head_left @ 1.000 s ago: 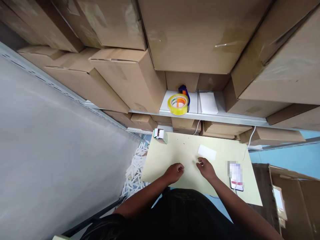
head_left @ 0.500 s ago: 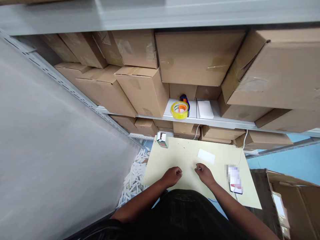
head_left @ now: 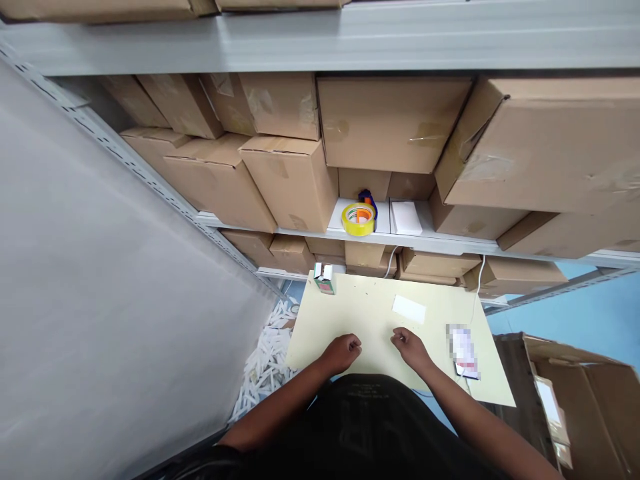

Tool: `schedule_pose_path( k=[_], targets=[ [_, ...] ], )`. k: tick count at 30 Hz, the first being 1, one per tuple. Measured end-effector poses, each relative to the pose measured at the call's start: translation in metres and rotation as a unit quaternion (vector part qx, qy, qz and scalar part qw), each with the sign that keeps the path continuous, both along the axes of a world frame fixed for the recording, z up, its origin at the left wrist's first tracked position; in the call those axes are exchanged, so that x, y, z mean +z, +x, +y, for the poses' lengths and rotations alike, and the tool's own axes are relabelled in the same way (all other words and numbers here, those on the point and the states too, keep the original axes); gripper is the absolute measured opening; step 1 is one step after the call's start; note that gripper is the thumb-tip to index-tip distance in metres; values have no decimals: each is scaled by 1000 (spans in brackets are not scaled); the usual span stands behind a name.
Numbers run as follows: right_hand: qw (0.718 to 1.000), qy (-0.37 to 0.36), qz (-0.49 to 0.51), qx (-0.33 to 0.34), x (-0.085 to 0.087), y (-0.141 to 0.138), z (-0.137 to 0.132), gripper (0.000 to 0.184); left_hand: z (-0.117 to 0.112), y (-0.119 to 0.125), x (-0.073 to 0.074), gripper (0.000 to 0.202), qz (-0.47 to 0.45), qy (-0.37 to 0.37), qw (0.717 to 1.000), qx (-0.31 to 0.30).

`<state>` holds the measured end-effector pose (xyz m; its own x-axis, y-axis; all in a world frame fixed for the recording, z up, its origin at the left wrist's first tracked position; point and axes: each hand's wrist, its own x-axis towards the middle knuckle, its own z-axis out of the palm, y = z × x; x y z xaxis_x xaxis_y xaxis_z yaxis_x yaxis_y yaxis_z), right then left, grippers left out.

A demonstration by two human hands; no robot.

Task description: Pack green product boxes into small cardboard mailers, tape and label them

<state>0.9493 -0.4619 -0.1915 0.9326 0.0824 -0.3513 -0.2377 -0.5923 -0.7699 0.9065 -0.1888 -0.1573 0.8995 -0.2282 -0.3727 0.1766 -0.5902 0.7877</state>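
My left hand (head_left: 343, 353) rests at the near part of the pale yellow table (head_left: 360, 310), its fingers curled into a loose fist. Opposite it, my right hand (head_left: 407, 346) is curled in the same way, a short gap away. Nothing shows in either hand. A flat white sheet (head_left: 409, 309) lies just beyond my right hand. Toward the far left corner stands a small green and white box (head_left: 325, 280) with its top flaps open. On the right side of the table lies a phone (head_left: 465, 353), its screen blurred, with a cable at its near end.
Steel shelves (head_left: 430, 244) behind the table hold several cardboard boxes (head_left: 290, 180). A yellow tape roll (head_left: 359, 219) and a white pad (head_left: 406, 218) sit on the middle shelf. White paper scraps (head_left: 265, 360) cover the floor at left; an open carton (head_left: 580, 400) stands at right.
The camera view has shifted slightly, so the shelves and table appear a little moved. Both hands stay curled in nearly the same place.
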Motion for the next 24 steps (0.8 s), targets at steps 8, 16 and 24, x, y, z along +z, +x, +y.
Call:
schedule_pose_path(
  k=[8, 16, 24],
  targets=[
    [1000, 9, 3, -28, 7, -16, 8, 35, 26, -8, 6, 26, -13, -17, 1000, 22],
    [999, -2, 9, -47, 13, -39, 24, 40, 56, -21, 7, 26, -29, -44, 998, 21],
    [996, 12, 11, -91, 16, -61, 56, 41, 92, -38, 2, 28, -29, -56, 998, 13]
  ],
)
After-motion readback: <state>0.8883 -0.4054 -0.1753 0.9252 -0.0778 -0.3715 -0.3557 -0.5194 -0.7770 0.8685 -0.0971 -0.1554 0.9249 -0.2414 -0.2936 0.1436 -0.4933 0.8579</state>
